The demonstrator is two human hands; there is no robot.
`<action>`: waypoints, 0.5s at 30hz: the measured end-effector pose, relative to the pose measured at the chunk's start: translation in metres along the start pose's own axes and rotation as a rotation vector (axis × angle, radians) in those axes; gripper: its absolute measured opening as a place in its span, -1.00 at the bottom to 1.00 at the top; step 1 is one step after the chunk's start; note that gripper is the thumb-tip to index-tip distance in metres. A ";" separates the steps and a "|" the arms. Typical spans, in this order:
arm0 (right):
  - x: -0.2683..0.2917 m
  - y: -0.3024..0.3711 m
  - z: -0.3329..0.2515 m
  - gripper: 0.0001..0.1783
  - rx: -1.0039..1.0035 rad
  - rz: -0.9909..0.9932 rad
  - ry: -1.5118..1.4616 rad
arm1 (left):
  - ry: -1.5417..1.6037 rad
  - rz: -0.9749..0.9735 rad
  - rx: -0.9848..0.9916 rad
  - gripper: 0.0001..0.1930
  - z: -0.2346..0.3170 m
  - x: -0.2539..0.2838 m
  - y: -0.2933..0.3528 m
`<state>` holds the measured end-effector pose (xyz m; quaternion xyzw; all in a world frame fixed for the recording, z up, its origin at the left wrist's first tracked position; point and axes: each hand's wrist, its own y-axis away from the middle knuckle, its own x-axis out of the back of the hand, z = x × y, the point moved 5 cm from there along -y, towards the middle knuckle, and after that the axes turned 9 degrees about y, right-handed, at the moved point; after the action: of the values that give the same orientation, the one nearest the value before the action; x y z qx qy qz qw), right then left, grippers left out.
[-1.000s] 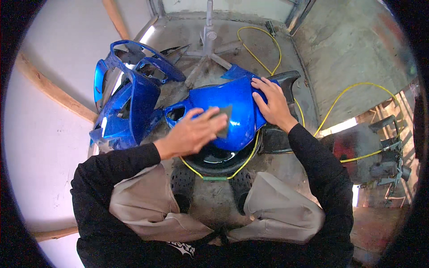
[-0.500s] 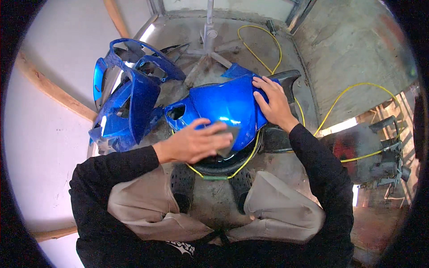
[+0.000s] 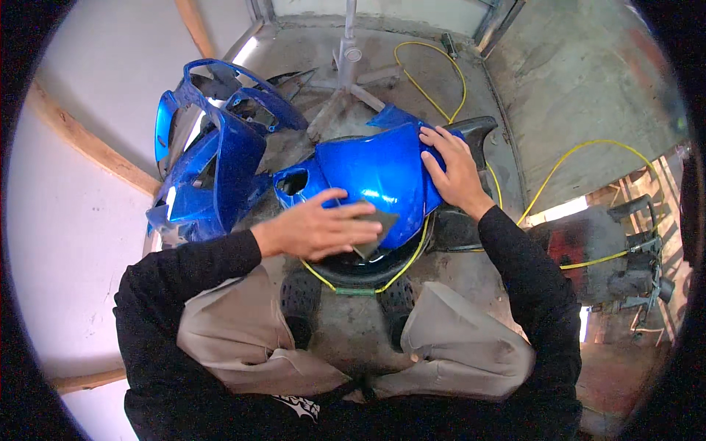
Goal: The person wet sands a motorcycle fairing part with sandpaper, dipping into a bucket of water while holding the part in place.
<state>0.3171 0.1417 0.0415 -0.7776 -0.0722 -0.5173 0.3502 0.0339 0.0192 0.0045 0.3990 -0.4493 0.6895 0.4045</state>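
Note:
A glossy blue plastic vehicle panel (image 3: 368, 165) lies in front of me, with an oval opening near its left end. My left hand (image 3: 320, 226) presses a thin grey-green abrasive pad (image 3: 381, 229) against the panel's near edge, fingers laid over the pad. On the panel's right side my right hand (image 3: 454, 170) rests with its fingers spread, bracing the surface. Beneath the panel is a black bucket-like rim (image 3: 360, 278) with a yellow cord handle and a green grip (image 3: 355, 292).
More blue body panels (image 3: 235, 162) stand at the left by the wall. Behind is a grey metal stand (image 3: 346, 73). A yellow hose (image 3: 566, 165) runs along the right to a dusty red-and-black machine (image 3: 596, 253). My shoes (image 3: 300, 301) are close to the bucket rim.
My left hand and the abrasive pad have shifted slightly on the panel, and the pad's angle differs a little. My right hand stays in place on the panel.

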 end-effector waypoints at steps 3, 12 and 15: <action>0.000 -0.001 0.001 -0.57 0.012 0.014 -0.015 | -0.033 0.254 0.313 -0.45 -0.031 0.022 0.010; -0.003 -0.001 0.003 -0.56 0.011 0.004 0.006 | 0.006 0.030 0.071 -0.48 -0.007 0.002 0.001; -0.002 -0.001 0.003 -0.56 0.021 0.029 0.014 | -0.070 0.213 0.161 -0.49 -0.029 0.024 0.006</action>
<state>0.3182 0.1447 0.0395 -0.7711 -0.0639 -0.5170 0.3661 0.0147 0.0493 0.0163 0.4041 -0.4462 0.7478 0.2800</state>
